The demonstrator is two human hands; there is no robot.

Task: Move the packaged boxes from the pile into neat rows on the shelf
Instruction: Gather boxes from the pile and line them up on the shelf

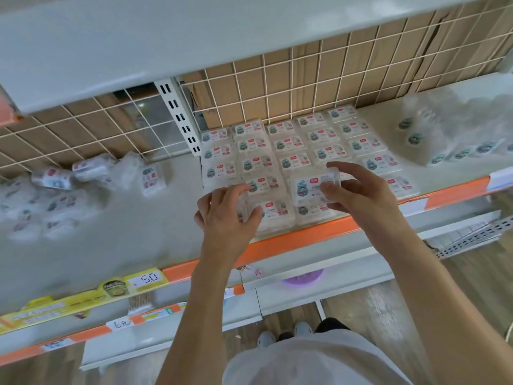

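Head view: the right hand [358,190] pinches a clear packaged box [312,187], its grip clamped across the box's far and near edges, just above the front of the rows [294,151] on the shelf [144,223]. The left hand [226,209] curls round a front-row box [270,215]. Best lowered flat and flush against its neighbours. Label faces up; long axis runs left to right, parallel to the shelf edge. The pile [69,190] lies well left of both grips.

Clear boxes [280,151] with white labels marked in red and teal are seen on a pale grey shelf [133,232] edged in orange, backed by a white wire grid [319,79] over brown cardboard [305,87].
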